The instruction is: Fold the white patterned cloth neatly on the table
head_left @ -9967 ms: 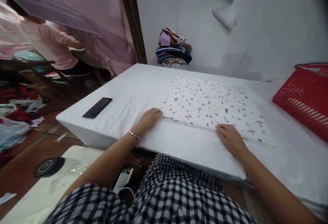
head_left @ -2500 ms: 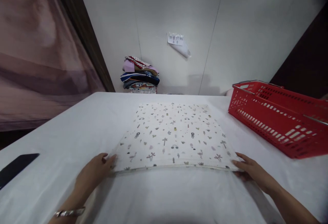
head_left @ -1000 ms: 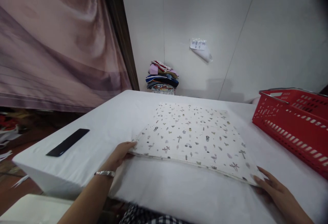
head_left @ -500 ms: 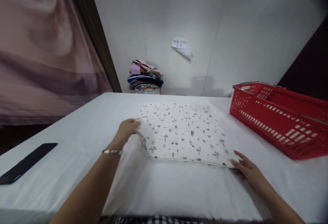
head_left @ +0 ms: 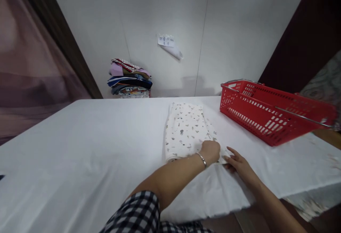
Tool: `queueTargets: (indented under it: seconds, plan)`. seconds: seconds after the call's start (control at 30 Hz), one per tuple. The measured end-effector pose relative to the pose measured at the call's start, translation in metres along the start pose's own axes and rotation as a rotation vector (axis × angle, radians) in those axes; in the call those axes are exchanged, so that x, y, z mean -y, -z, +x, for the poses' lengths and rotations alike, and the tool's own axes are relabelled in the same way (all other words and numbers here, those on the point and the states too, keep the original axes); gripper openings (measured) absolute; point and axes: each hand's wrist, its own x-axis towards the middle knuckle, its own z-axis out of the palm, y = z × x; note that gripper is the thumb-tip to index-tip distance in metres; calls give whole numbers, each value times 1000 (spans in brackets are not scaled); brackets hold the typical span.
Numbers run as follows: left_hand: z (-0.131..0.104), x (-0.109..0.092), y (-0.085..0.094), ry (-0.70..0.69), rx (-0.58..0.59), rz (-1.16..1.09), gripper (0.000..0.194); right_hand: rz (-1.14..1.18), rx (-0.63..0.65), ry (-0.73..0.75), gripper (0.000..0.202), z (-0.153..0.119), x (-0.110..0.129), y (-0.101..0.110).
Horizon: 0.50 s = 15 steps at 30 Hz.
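Observation:
A white cloth with small printed motifs (head_left: 183, 126) lies folded over into a narrow, upright strip on the white-covered table. My left hand (head_left: 210, 151), with a silver bracelet at the wrist, reaches across to the cloth's near right part; its fingers are closed on the cloth. Just to the right, my right hand (head_left: 237, 162) pinches the near right corner between thumb and fingers. The two hands are close together but apart.
A red plastic basket (head_left: 255, 114) with metal handles stands at the right. Folded fabrics (head_left: 130, 80) are stacked at the back by the wall. A paper label (head_left: 165, 40) hangs on the wall. The white table (head_left: 80, 147) stretches left.
My left hand has carried the cloth's left side over to the right, near my right hand, so the cloth is now narrower. The view has turned right, leaving the dark phone-like object almost outside the frame.

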Motion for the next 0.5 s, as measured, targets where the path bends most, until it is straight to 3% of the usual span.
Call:
queueTargets:
  seconds: [0.1, 0.27, 0.33, 0.4, 0.5]
  plan:
    - [-2, 2, -2, -16, -27, 37, 27, 12, 5, -9, 76, 2, -1, 1]
    - [3, -3, 38, 11, -248, -6, 26, 25, 12, 4, 76, 2, -1, 0]
    - [6, -12, 45, 1, -289, -7, 25, 39, 6, 7, 77, 2, -2, 0]
    - [8, -20, 40, -51, -224, 11, 23, 78, 14, 10, 78, 2, -3, 0]
    - [9, -25, 15, -110, -34, 23, 26, 140, 47, 14, 81, 2, -4, -1]
